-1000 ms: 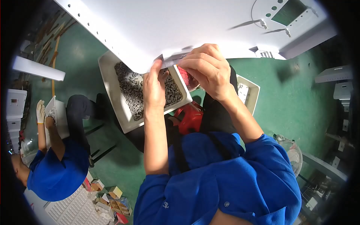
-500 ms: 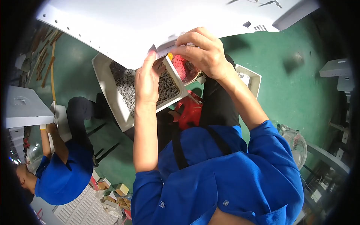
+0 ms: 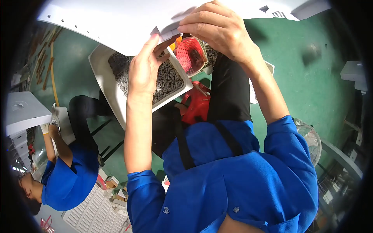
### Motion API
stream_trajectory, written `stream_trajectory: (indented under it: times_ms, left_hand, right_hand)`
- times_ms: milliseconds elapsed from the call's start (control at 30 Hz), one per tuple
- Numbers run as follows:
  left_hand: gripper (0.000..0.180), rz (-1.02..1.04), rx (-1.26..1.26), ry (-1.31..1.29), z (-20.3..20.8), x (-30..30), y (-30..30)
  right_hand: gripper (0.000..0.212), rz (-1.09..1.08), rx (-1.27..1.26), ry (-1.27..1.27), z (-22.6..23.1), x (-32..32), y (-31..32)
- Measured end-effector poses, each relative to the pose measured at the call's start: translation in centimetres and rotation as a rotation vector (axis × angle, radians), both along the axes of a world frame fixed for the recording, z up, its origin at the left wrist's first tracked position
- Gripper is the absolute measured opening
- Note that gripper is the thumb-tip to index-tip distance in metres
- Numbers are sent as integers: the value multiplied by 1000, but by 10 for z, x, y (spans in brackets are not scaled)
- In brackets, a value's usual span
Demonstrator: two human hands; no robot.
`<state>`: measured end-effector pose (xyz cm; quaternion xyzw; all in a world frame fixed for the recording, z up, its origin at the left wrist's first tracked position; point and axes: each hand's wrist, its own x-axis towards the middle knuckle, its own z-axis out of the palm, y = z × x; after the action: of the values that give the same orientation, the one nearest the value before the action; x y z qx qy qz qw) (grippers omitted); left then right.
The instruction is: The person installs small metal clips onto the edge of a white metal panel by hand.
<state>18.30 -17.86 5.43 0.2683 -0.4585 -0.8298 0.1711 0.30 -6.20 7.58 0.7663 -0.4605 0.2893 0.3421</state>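
Observation:
A large white panel (image 3: 108, 23) spans the top of the view, with a notched cutout in its near edge. My left hand (image 3: 143, 72) grips that edge beside the cutout, thumb on top and fingers curled below. My right hand (image 3: 221, 33) is at the other side of the cutout, fingertips pinched together against the edge. Whatever they hold there is too small or hidden to make out. Under the hands stands a white bin (image 3: 105, 83) of small grey cylindrical parts (image 3: 169, 79). A red woven basket (image 3: 188, 52) sits beside it, near an orange-yellow piece (image 3: 173, 46).
A red stool-like object (image 3: 197, 105) is between my legs. Another white container (image 3: 269, 68) is partly hidden behind my right forearm. To the left a co-worker (image 3: 74, 174) in blue works at a white housing (image 3: 29, 110). A fan (image 3: 311, 141) stands at right.
Both hands have moved a little up and apart, the right one more to the right. The panel's cutout edge has risen, and more of the red basket shows.

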Motion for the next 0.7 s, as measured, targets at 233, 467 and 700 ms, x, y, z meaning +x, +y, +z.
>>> stream_trajectory:
  times_ms: [233,467,700]
  left_hand:
    - [35,-76,-20,15,9,-11,6]
    - [30,51,55,-17,-1,-24,28]
    - [35,-1,157,69,0,-43,59]
  right_hand:
    - [28,-159,49,-198,3,15,17]
    - [21,-271,-115,-414,-20,13,34]
    - [17,-331,-111,-553,-18,10,61]
